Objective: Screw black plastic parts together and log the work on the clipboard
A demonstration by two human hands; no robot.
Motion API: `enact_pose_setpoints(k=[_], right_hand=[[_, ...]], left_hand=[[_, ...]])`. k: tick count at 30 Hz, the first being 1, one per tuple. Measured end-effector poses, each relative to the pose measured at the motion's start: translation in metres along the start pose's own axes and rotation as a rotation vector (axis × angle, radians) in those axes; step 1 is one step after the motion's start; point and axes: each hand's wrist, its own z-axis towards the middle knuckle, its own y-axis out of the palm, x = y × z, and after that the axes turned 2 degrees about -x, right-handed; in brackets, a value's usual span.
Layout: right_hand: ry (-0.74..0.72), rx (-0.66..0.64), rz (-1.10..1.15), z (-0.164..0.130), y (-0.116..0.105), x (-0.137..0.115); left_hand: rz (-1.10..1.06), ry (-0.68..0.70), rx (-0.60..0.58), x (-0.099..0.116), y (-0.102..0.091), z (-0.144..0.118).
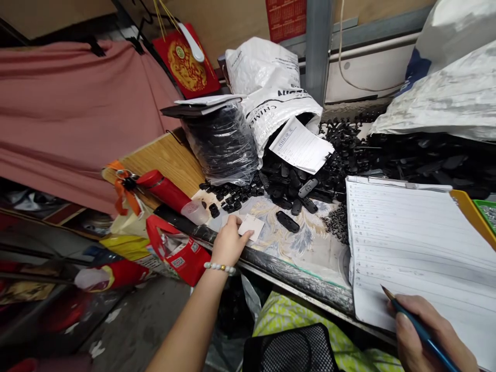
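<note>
At the table's front edge, my left hand (229,243) is closed on a small white card (252,226), thumb on its near side and fingers at its left. A beaded bracelet (219,267) circles that wrist. At lower right, my right hand (434,330) grips a dark blue pen (420,328), its tip over the lined sheet of a paper pad (403,227). The pad bears rows of handwriting too small to read. A single black plastic part (288,221) lies on the patterned tabletop (306,253), right of the card.
Behind are heaped black parts (290,186), a printed slip (302,144), a white sack (271,98) and a plastic-wrapped black bundle (220,142). A red flask (165,191) and clear cup (195,212) stand left. A green tray (486,217) is at far right.
</note>
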Motion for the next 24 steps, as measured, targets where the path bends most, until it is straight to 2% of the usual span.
enact_pose_setpoints(k=[3,5,9,11,14,16,20,24], right_hand=[[-0.007,0.023,-0.017,0.0,0.002,0.001],[-0.002,0.054,-0.015,0.0,0.004,-0.001],[0.027,0.107,0.045,0.002,0.009,-0.006],[0.026,0.125,0.093,0.004,0.011,-0.008],[-0.019,0.113,0.119,0.007,0.012,-0.009],[-0.029,0.093,0.112,0.008,0.012,-0.009],[-0.028,0.097,0.121,0.011,0.011,-0.011],[-0.058,0.068,0.131,0.014,0.01,-0.012]], left_hand=[[-0.176,0.024,0.007,0.004,0.0,-0.001],[-0.36,0.054,-0.032,0.016,0.005,-0.008],[-0.918,0.032,-0.265,0.061,0.031,-0.033],[-1.065,0.007,-0.371,0.088,0.046,-0.049],[-1.168,0.01,-0.46,0.12,0.064,-0.067],[-1.216,0.02,-0.491,0.134,0.071,-0.074],[-1.247,0.031,-0.566,0.144,0.082,-0.076],[-1.168,0.069,-0.635,0.15,0.091,-0.075]])
